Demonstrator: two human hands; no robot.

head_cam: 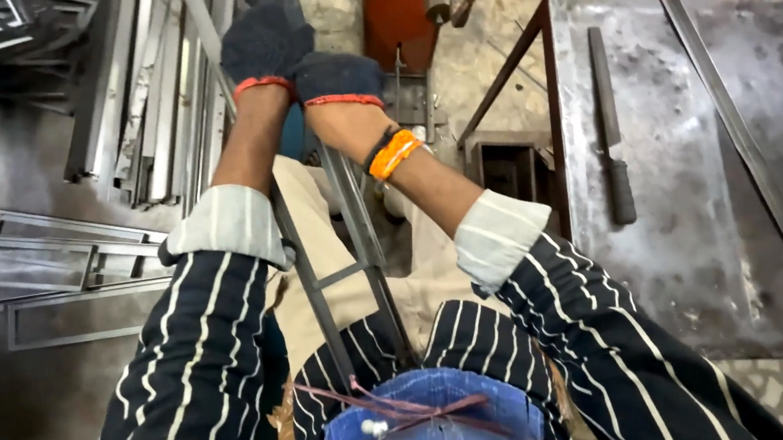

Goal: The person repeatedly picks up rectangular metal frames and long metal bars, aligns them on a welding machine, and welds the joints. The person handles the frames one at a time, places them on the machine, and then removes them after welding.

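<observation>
Metal frame (354, 223), a narrow ladder-like piece of two long grey bars joined by a short crossbar, runs from between the person's legs up toward the top of the view, and both hands hold it near its upper part. To the right stands a steel table (694, 222) with a mottled, scuffed top; on it lie a long flat metal strip (732, 115) set at a slant and a dark file with a handle (611, 135), well apart from the hands. At the left, a stack of long metal bars (154, 99) lies on the floor, and nearer the lower left lie flat rectangular frames (46, 260). The left hand (262, 38), in a dark glove with an orange cuff, is wrapped around the left bar of the frame. The right hand (338, 75), gloved the same way, is closed around the frame just beside the left hand, nearly touching it. An orange band (395, 154) sits on the right wrist.
</observation>
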